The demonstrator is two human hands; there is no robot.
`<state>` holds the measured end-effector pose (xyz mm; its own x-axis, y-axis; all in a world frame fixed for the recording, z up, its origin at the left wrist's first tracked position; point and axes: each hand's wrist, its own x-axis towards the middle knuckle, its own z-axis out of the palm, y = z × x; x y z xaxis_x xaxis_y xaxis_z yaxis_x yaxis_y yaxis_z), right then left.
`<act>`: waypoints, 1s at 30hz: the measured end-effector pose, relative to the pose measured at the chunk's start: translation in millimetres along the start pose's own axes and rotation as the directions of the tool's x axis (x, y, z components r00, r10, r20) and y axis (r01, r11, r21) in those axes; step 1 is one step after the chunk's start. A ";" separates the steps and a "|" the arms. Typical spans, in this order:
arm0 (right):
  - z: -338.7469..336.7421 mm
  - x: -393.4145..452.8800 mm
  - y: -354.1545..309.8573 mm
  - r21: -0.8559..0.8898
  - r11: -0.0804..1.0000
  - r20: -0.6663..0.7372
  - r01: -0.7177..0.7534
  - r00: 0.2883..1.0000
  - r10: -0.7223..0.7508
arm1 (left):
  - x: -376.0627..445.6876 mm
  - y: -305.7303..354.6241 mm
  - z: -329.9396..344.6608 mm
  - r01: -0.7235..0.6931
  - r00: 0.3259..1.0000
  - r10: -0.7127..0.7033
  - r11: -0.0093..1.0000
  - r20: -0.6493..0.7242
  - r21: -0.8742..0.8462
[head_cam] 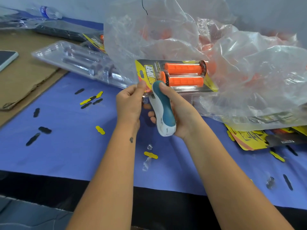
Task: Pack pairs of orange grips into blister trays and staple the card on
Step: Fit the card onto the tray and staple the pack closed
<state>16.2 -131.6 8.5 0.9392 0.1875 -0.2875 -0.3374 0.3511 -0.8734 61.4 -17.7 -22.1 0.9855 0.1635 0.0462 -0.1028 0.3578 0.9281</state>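
A clear blister tray (191, 90) holding two orange grips (184, 75) and backed by a yellow and black card (149, 72) is held up above the blue table. My left hand (129, 102) pinches the card's near left corner. My right hand (176, 110) grips a teal and white stapler (163, 110), its nose set on the card's lower edge beside my left thumb.
A big clear plastic bag (240, 72) of loose orange grips fills the right and back. A stack of empty blister trays (79, 62) lies at left on cardboard (25, 77). Printed cards (252, 138) lie at right. Several yellow and black punch-outs (90, 99) dot the blue cloth.
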 end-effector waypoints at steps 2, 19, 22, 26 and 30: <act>1.8 0.2 -2.6 0.031 0.999 0.015 0.012 1.000 -0.012 | -0.3 -0.7 0.2 -0.003 1.000 0.003 1.000 0.016 -0.003; 14.0 13.5 4.4 0.035 0.993 -0.051 0.115 0.992 -0.113 | 0.4 -0.8 0.1 0.093 0.996 -0.091 0.982 0.023 -0.164; 12.3 14.1 8.3 0.027 0.993 -0.084 0.112 0.990 -0.110 | 0.2 -1.2 0.7 0.100 0.995 -0.099 0.980 0.016 -0.173; 7.7 12.9 13.4 0.025 0.994 -0.112 0.106 0.988 -0.102 | -0.4 -2.5 1.9 0.118 0.993 -0.120 0.979 -0.004 -0.165; 5.9 14.5 14.7 0.009 0.993 -0.121 0.120 0.986 -0.118 | -1.2 -3.1 2.6 0.134 0.991 -0.136 0.975 0.001 -0.177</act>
<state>24.5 -118.2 -6.2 0.9731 0.0321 -0.2280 -0.2229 0.3798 -0.8978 60.9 -21.3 -24.0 0.9904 0.1127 -0.0798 0.0076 0.5331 0.8460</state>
